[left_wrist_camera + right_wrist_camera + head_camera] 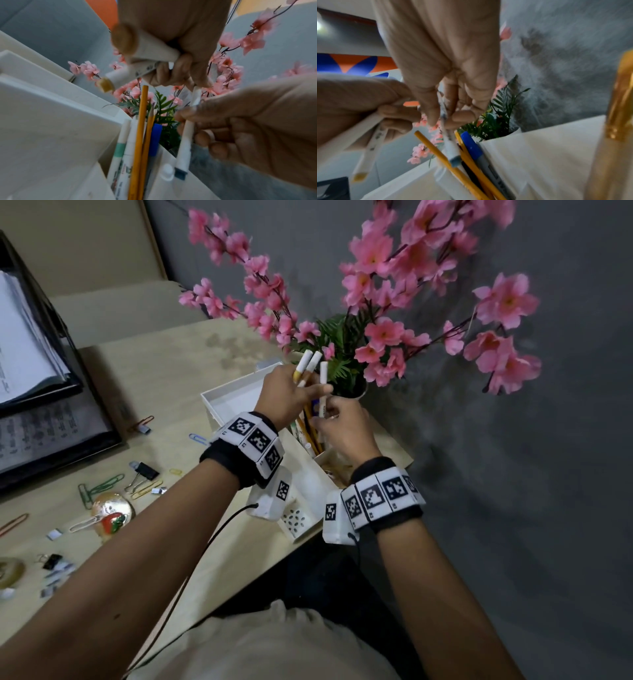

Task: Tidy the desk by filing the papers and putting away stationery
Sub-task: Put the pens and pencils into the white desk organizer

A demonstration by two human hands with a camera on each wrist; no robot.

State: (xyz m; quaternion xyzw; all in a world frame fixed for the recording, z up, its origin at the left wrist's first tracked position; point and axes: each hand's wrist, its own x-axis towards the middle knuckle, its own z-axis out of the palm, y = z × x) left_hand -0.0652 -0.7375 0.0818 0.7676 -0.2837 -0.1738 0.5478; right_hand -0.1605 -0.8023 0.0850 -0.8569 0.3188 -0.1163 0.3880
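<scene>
Stationery step in hand: I'm loading markers into the white desk organizer (219, 402) on the counter (164, 371). My left hand (284, 395) is gripping two white markers (306, 364), yellow-ended. My right hand (342, 422) is pinching a single blue-tipped marker (185, 146) upright, just above the pen slot (140, 155) holding pencils and a blue pen. Next, probably: lowering it tip-down into the slot without snagging the pencils. Paper clips (102, 486) are lying loose, not yet put away.

I see both forearms bare. On each wrist sits a black strap (226, 460) with a ring of white blocks (255, 440) that carry black square code markings. A white camera box (272, 496) hangs under each wrist, with a thin black cable (191, 573). The shirt (267, 645) is pale beige.
</scene>
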